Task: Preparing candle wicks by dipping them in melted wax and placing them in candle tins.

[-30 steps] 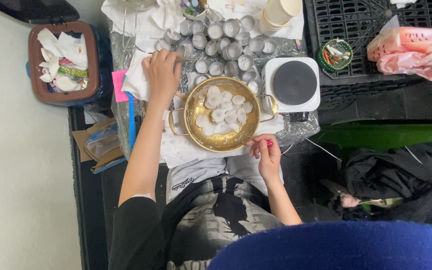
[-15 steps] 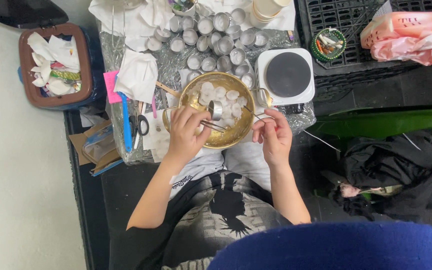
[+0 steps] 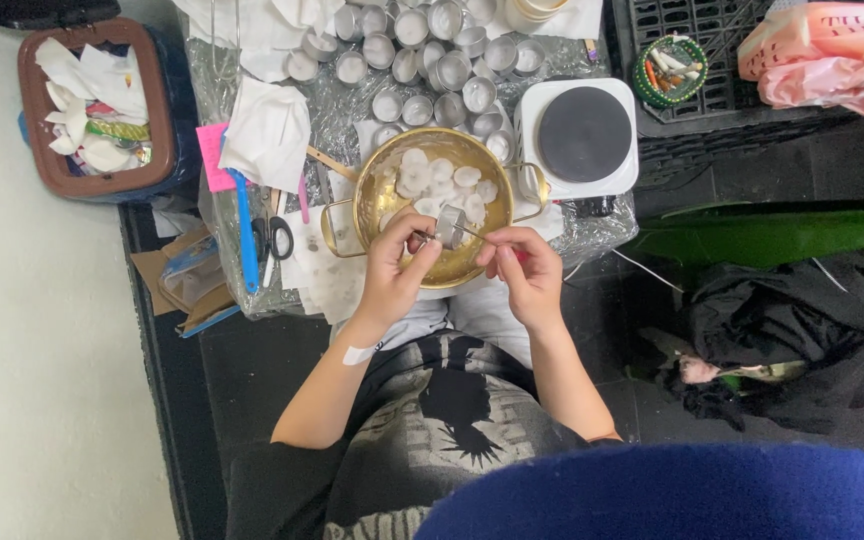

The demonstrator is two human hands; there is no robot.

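Over the near side of a golden two-handled pot (image 3: 360, 200), my left hand (image 3: 395, 268) grips a small silver metal cup (image 3: 449, 226). My right hand (image 3: 524, 272) pinches a thin metal pick (image 3: 472, 233) whose tip reaches into that cup. Several white wax discs (image 3: 434, 176) lie in the pot's far half. Both hands are close together, just above the pot's near rim and my lap.
Several empty metal cups (image 3: 422, 60) crowd the foil-covered table behind the pot. A white hot plate (image 3: 582, 135) stands to the right, with scissors (image 3: 274, 240), a blue tool (image 3: 244, 225) and white tissue (image 3: 267, 135) to the left. A brown bin (image 3: 37, 150) sits far left, a black crate (image 3: 697, 100) far right.
My left hand came back from the cups at the back with one cup in it. My right hand moved in from the pot's rim and brought the pick to the cup.
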